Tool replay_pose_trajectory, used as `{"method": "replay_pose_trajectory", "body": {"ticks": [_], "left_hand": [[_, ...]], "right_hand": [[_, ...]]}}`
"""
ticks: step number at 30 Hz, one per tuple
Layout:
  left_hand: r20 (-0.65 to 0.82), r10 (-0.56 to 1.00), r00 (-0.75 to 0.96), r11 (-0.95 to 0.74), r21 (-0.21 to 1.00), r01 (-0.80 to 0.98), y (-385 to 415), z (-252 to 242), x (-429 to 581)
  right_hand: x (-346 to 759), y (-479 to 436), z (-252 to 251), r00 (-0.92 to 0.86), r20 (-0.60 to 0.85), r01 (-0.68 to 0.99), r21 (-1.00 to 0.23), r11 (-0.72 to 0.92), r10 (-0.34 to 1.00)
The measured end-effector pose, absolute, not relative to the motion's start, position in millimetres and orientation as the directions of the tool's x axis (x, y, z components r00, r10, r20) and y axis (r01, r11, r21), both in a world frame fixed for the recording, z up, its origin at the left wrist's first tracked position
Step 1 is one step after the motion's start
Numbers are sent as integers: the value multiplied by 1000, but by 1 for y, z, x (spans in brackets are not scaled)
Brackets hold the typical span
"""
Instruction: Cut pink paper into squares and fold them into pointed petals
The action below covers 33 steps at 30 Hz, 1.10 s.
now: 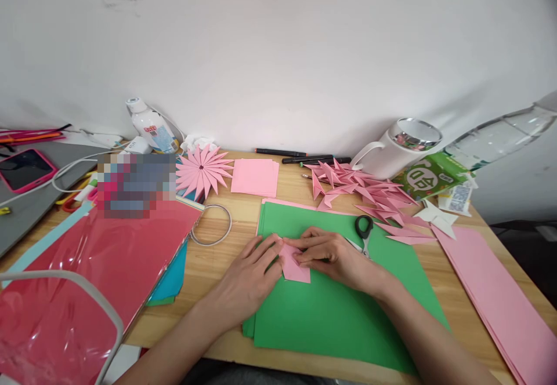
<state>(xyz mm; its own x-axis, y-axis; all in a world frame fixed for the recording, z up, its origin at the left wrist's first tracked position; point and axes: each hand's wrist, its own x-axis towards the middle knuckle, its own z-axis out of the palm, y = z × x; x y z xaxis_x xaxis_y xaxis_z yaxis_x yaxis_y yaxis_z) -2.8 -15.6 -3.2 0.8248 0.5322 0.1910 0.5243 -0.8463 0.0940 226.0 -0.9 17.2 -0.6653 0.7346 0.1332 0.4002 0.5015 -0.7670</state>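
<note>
A small piece of pink paper, partly folded, lies on a stack of green paper. My left hand presses on its left edge with the fingers together. From the right, my right hand pinches the paper near its upper part, thumb and fingertips on it. The top of the sheet is partly hidden by my fingers. Just beyond my right hand, scissors with black handles rest on the green stack, their blades partly covered by the hand.
A pink paper star, pink squares and folded pink pieces line the back. A white mug and a plastic bottle stand right. Left are a roll of tape and red paper in plastic; pink strips lie right.
</note>
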Motion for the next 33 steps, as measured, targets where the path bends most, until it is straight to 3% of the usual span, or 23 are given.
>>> {"method": "replay_pose_trajectory", "body": {"ticks": [13, 33], "left_hand": [[196, 556, 808, -829, 62, 555, -20, -2, 1], [186, 548, 816, -836, 97, 539, -17, 6, 5]], "right_hand": [[230, -4, 15, -632, 67, 442, -787, 430, 772], [228, -4, 19, -621, 123, 453, -749, 483, 774]]}}
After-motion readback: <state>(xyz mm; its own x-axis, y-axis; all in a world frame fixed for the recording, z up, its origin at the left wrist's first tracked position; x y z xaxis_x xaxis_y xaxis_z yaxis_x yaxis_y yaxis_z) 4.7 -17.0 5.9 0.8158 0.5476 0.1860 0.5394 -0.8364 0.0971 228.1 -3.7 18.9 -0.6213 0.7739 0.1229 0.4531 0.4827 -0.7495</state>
